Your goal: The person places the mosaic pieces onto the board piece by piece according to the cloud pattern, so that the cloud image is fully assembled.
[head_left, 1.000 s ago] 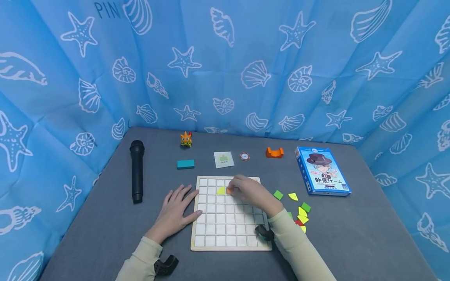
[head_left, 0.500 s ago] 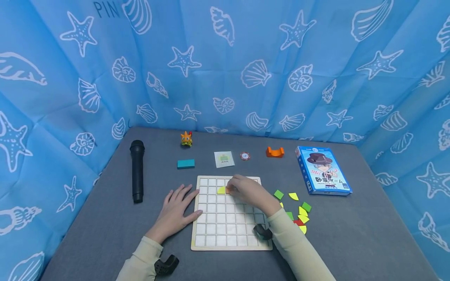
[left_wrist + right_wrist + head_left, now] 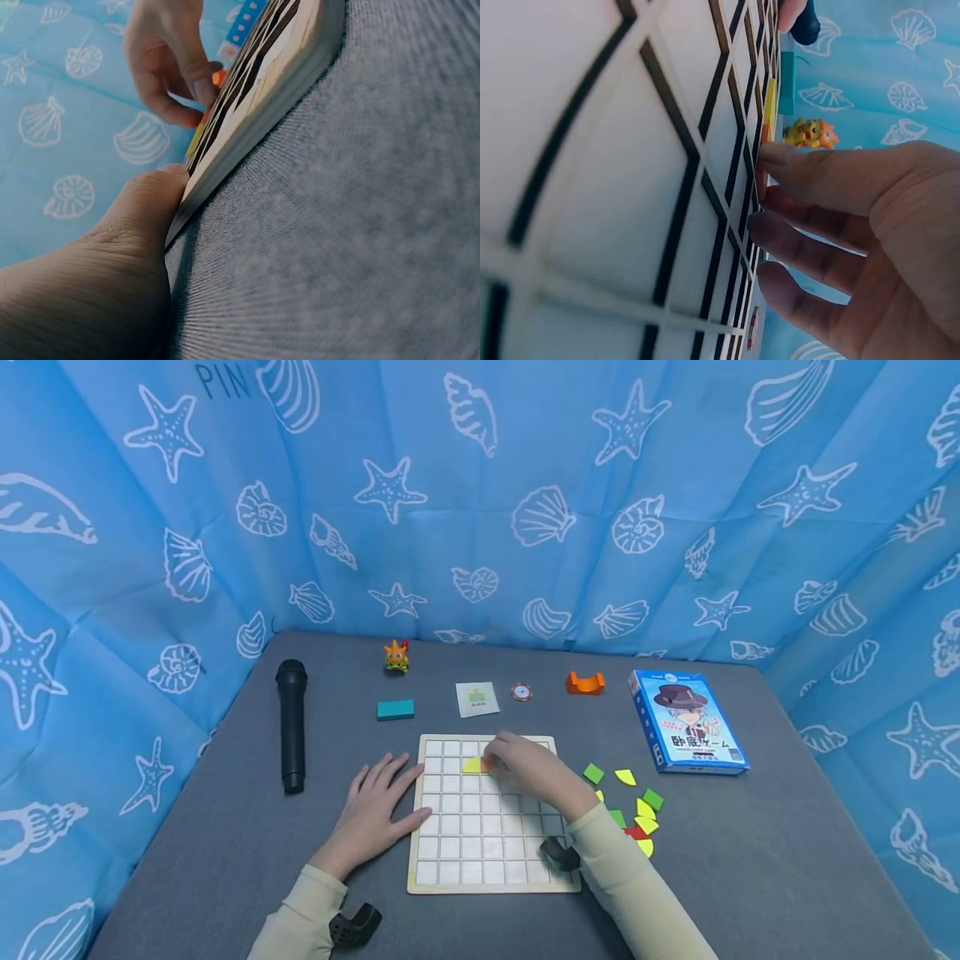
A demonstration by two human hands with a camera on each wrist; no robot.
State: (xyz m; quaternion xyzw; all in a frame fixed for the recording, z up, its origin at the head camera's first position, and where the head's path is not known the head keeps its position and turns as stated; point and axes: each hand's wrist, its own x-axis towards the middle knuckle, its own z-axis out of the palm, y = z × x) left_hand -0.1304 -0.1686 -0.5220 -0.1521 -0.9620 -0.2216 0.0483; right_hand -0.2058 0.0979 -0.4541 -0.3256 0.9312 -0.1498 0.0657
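A white gridded board (image 3: 450, 827) with a pale wooden frame lies on the table. My left hand (image 3: 378, 814) is spread flat at its left side, thumb on the frame's edge. Over the upper rows, my right hand (image 3: 536, 772) pinches a small red-orange piece (image 3: 763, 178) between thumb and forefinger, right at the board's surface. Immediately to its left, a yellow quarter-round piece (image 3: 472, 766) sits in a cell. Most of the red-orange piece is hidden by the fingers in the head view.
Loose green, yellow and red pieces (image 3: 647, 810) lie right of the board. Behind it are a teal block (image 3: 395, 710), a pattern card (image 3: 477, 699), a poker chip (image 3: 522, 692), an orange arch block (image 3: 585, 683) and a toy figure (image 3: 397, 657). A microphone (image 3: 292, 727) and blue game box (image 3: 688, 722) flank these.
My right hand has edged slightly left, bringing the red-orange piece closer against the yellow one. The left hand stays where it was.
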